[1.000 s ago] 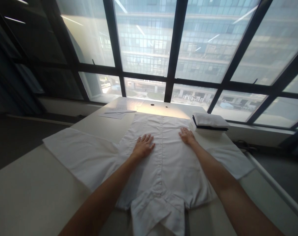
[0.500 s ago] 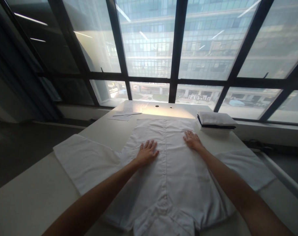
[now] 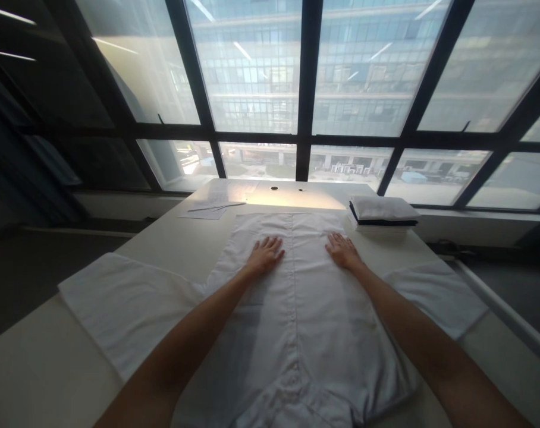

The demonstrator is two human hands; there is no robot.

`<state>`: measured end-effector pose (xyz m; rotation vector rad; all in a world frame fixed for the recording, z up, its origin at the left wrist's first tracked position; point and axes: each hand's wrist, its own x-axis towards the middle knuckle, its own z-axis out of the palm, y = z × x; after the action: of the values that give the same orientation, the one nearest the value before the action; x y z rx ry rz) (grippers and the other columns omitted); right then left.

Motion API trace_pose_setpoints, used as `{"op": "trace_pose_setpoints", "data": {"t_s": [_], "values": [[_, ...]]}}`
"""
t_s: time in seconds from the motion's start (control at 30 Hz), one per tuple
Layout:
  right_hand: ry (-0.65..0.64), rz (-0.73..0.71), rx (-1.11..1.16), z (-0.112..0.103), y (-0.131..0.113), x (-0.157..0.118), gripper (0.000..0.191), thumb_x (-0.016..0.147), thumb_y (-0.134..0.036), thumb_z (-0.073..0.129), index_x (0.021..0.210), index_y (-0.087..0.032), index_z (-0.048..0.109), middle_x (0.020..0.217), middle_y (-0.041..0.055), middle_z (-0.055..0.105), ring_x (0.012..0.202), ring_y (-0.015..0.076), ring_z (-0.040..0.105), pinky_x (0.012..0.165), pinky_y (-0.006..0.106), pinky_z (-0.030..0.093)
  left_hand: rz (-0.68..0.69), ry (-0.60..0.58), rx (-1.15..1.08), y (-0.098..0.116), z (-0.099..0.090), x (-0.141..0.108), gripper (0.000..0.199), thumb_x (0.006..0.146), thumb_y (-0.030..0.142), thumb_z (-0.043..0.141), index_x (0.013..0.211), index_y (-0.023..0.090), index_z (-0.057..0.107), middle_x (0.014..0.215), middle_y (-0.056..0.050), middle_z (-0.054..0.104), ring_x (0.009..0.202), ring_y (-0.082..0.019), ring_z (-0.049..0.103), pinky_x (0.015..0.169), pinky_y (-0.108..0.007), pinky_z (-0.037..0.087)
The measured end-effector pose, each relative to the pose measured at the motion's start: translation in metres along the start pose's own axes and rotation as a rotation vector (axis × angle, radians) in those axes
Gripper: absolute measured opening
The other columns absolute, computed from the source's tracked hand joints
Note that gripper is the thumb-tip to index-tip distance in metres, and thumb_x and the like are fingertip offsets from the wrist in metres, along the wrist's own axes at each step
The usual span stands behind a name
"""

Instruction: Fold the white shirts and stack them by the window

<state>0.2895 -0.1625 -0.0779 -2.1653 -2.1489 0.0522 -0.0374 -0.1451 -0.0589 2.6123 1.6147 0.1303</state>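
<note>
A white buttoned shirt (image 3: 270,321) lies spread on the white table, its collar end nearest me and its sleeves out to both sides. My left hand (image 3: 265,254) rests flat on the shirt just left of the button line, fingers spread. On the other side of the buttons, my right hand (image 3: 342,249) lies palm down near the shirt's far right part, fingers extended. Neither hand grips anything. Creases run across the cloth around the hands and near the collar.
At the table's (image 3: 172,241) back right is a stack of folded cloths (image 3: 383,211), white over dark. Sheets of paper (image 3: 212,208) with a thin stick-like item lie at the back left. Large windows (image 3: 261,77) stand behind the table.
My left hand has slid forward along the shirt, away from me. My right hand stays at about the same place on the cloth. The view has shifted a little to the right.
</note>
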Motion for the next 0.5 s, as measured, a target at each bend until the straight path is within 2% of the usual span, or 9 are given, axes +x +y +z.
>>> {"op": "trace_pose_setpoints", "data": {"t_s": [0.13, 0.23, 0.33, 0.5], "values": [[-0.012, -0.004, 0.006, -0.003, 0.000, -0.002, 0.065, 0.105, -0.047, 0.022, 0.162, -0.017, 0.027, 0.169, 0.0085, 0.018, 0.156, 0.0219, 0.015, 0.125, 0.047, 0.011, -0.200, -0.014, 0.047, -0.063, -0.012, -0.005, 0.064, 0.105, 0.054, 0.021, 0.162, 0.025, 0.027, 0.170, -0.005, 0.018, 0.155, -0.032, 0.018, 0.122, -0.057, 0.017], [-0.006, -0.002, 0.018, -0.004, 0.000, -0.002, 0.065, 0.105, -0.048, 0.021, 0.162, -0.017, 0.027, 0.170, 0.0081, 0.018, 0.156, 0.0218, 0.014, 0.125, 0.047, 0.010, -0.293, 0.002, 0.059, -0.096, -0.017, -0.009, 0.064, 0.105, 0.053, 0.020, 0.161, 0.024, 0.028, 0.170, -0.005, 0.018, 0.155, -0.030, 0.018, 0.122, -0.057, 0.018], [-0.024, 0.004, 0.023, -0.005, -0.001, -0.001, 0.065, 0.105, -0.049, 0.020, 0.162, -0.017, 0.026, 0.170, 0.0085, 0.016, 0.156, 0.0218, 0.013, 0.125, 0.047, 0.009, -0.308, 0.013, 0.057, -0.105, -0.017, -0.011, 0.062, 0.105, 0.052, 0.021, 0.161, 0.026, 0.028, 0.170, -0.005, 0.019, 0.155, -0.029, 0.019, 0.122, -0.058, 0.018], [-0.035, -0.001, -0.002, -0.007, 0.000, -0.002, 0.065, 0.106, -0.048, 0.018, 0.162, -0.016, 0.025, 0.170, 0.0092, 0.015, 0.156, 0.0222, 0.012, 0.125, 0.047, 0.010, -0.299, 0.036, 0.046, -0.100, -0.015, -0.010, 0.061, 0.105, 0.051, 0.022, 0.160, 0.026, 0.030, 0.169, -0.007, 0.021, 0.154, -0.030, 0.019, 0.121, -0.060, 0.018]]}}
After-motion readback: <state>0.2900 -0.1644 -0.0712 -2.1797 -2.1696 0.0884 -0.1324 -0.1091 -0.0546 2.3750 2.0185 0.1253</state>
